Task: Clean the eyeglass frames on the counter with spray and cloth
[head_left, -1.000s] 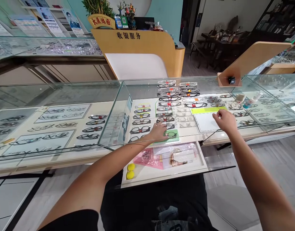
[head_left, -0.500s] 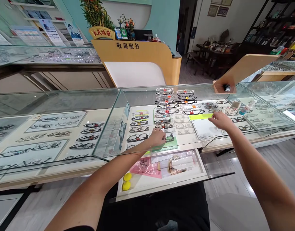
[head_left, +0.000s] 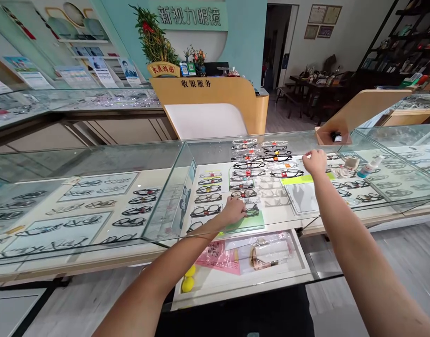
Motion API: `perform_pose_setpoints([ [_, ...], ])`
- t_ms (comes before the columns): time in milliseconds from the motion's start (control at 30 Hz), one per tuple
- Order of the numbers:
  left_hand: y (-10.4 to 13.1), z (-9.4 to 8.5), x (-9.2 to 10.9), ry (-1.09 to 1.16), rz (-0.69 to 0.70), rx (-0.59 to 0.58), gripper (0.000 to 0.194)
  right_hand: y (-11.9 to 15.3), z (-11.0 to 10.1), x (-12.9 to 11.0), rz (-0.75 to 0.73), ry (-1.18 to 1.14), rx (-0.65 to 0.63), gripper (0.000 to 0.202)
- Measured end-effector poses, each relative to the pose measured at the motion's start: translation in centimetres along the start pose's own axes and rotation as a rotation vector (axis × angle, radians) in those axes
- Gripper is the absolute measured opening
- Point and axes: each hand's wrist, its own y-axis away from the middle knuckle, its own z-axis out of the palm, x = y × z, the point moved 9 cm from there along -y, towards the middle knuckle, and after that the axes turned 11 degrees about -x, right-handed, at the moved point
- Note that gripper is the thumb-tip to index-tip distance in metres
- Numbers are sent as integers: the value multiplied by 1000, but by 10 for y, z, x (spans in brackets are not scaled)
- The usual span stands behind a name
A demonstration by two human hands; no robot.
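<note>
The left hand point(head_left: 235, 210) is bent low over the surface point(head_left: 278, 217), and one pair of glasses point(head_left: 251, 209) lies just to the right of its fingers, on the green sheet point(head_left: 248, 223). Another pair, with a red mark point(head_left: 243, 193), lies just beyond these fingers. I cannot tell if the left hand is gripping a pair. The right hand point(head_left: 315, 163) is in the air with fingers curled narrowly; whether it holds something, I cannot tell.

Compared with half a second ago, the right hand has moved farther forward, and it is now above the yellow strip point(head_left: 301, 179) of the white sheet point(head_left: 304, 200). The left hand stays beside the green sheet.

Nearer to the body than both hands, an open drawer point(head_left: 232, 283) contains a pink bag point(head_left: 220, 258), a clear bag point(head_left: 271, 248) and yellow round things point(head_left: 187, 283).
</note>
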Motion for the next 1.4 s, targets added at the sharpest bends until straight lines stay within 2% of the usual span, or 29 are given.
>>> perform_pose_setpoints([
  [133, 2, -5, 0, 8, -12, 54, 15, -8, 6, 6, 43, 36, -48, 36],
  [267, 20, -16, 10, 7, -9, 119, 22, -11, 13, 3, 13, 100, -77, 47],
  [367, 46, -18, 27, 15, 20, 113, 18, -11, 21, 1, -31, 144, -119, 60],
  [533, 104, -6, 53, 142, 44, -51, 7, -10, 27, 1, -43, 152, -154, 65],
  [667, 152, -11, 76, 341, 102, -149, 1, -12, 27, 2, -39, 134, -155, 67],
  [767, 184, -24, 96, 448, 143, -244, 7, -13, 28, 3, -40, 127, -158, 68],
  [833, 204, -42, 108, 534, 158, -291, 13, -13, 29, 4, -29, 134, -158, 67],
  [933, 225, -92, 113, 591, 211, -210, 14, -13, 29, 6, 12, 161, -141, 73],
  [1033, 224, -155, 81, 409, 146, 22, 33, -13, 32, 5, 26, 179, -150, 81],
  [1100, 212, -193, 49, 245, 99, 176, 32, -13, 35, 5, 35, 180, -161, 82],
  [1167, 190, -218, 10, 114, 20, 265, 27, -14, 36, 5, 50, 178, -161, 82],
  [1233, 164, -232, -25, 0, -46, 302, 26, -14, 36, 5, 44, 175, -156, 83],
  [1300, 138, -236, -51, -80, -67, 293, 27, -14, 35, 4, 29, 172, -152, 84],
  [1400, 109, -234, -76, -170, -75, 260, 27, -13, 35, 4, 22, 174, -155, 83],
])
